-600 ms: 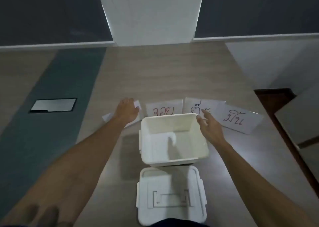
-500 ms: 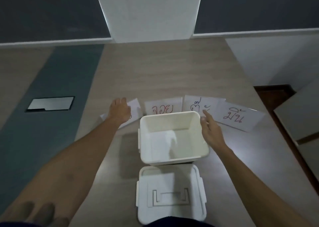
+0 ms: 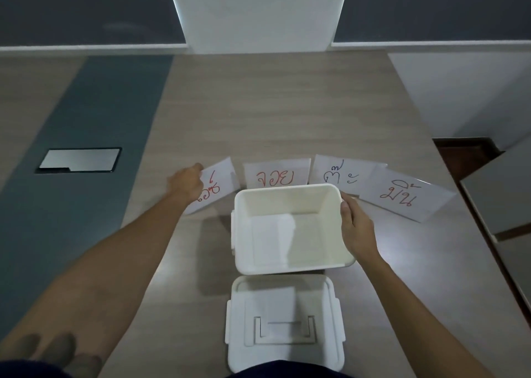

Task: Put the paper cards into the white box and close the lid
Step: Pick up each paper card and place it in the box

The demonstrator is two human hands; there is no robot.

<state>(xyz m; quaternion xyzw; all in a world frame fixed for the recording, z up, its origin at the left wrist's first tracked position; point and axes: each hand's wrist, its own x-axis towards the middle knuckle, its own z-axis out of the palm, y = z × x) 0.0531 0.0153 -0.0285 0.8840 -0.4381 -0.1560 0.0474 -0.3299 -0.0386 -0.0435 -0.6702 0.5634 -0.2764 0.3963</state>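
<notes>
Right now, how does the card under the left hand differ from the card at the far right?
The leftmost card is gripped at its edge by the left hand, while the far-right card lies untouched. The leftmost card slants up to the right; the far-right card slants down to the right. Both are white paper with red handwriting, lying on the table behind the white box.

Looks like an office or meeting room: long wood-laminate table (image 3: 287,113) with a flush metal cable-port cover (image 3: 80,160), dark wall panels (image 3: 86,7).

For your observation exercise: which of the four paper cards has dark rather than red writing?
The third card from the left, beside the right hand; the other three carry red writing.
</notes>
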